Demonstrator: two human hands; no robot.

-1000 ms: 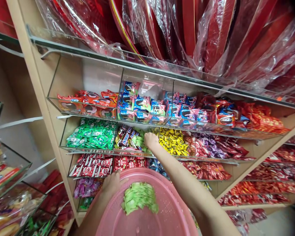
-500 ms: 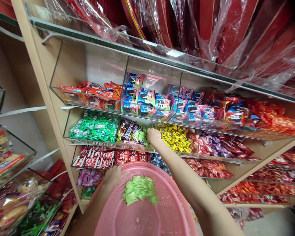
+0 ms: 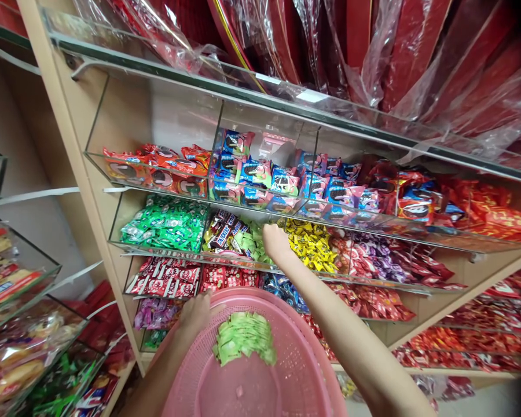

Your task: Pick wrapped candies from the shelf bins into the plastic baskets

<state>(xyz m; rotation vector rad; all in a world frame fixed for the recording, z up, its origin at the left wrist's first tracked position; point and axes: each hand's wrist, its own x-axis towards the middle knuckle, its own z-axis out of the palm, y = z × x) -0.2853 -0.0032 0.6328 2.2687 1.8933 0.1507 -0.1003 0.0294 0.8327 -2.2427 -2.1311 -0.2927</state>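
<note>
My left hand (image 3: 196, 313) is closed round the left rim of a pink plastic basket (image 3: 316, 347). A heap of green-wrapped candies (image 3: 245, 339) lies inside the basket, at its far side. My right hand (image 3: 275, 243) reaches over the front of a shelf bin, its fingers curled like a fist. What the fingers hold, if anything, is hidden. Beside it on the left lie loose green-wrapped candies (image 3: 250, 243) and brown Snickers packs (image 3: 224, 233). Yellow-wrapped candies (image 3: 310, 246) fill the compartment to its right.
Glass shelves (image 3: 286, 99) cross the unit. Blue cookie packs (image 3: 256, 171) lie above my right hand and green candy packs (image 3: 167, 223) further left. Red-wrapped sweets (image 3: 167, 277) sit in a lower bin. Large red items in clear plastic (image 3: 369, 52) stand on top.
My right hand has shifted slightly to the right within the bin, showing more of the green candies beside it. The view has moved a little; the left hand stays on the basket rim.
</note>
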